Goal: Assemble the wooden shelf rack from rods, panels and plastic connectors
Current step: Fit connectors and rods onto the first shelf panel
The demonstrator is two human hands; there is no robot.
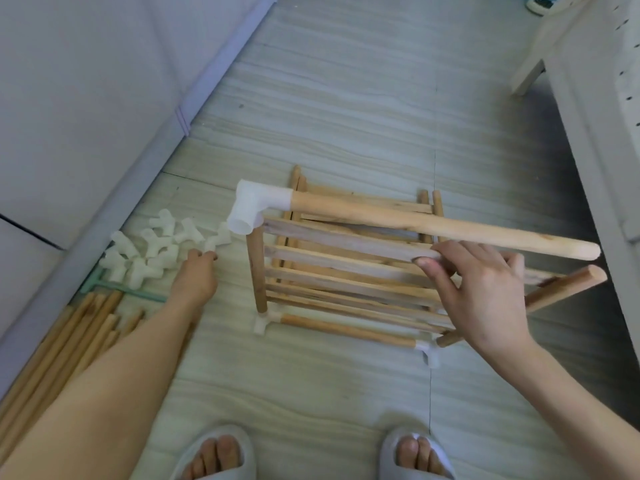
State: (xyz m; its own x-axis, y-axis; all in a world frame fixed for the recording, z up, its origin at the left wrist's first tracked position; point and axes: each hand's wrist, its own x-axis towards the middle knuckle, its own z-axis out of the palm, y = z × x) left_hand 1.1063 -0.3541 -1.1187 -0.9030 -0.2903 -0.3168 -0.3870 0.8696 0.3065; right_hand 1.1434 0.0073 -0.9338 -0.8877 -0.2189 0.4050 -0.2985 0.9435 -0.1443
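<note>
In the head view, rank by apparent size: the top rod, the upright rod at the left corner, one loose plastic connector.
1. top rod, nearest the camera, so partly unsure
2. upright rod
3. loose plastic connector

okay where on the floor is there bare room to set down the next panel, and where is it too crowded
Bare floor lies beyond the half-built rack, towards the white furniture leg. Another bare strip lies between the rack and the slippers. It is crowded on the left: the pile of plastic connectors, where the left hand reaches, and the loose rods along the wall.
</note>
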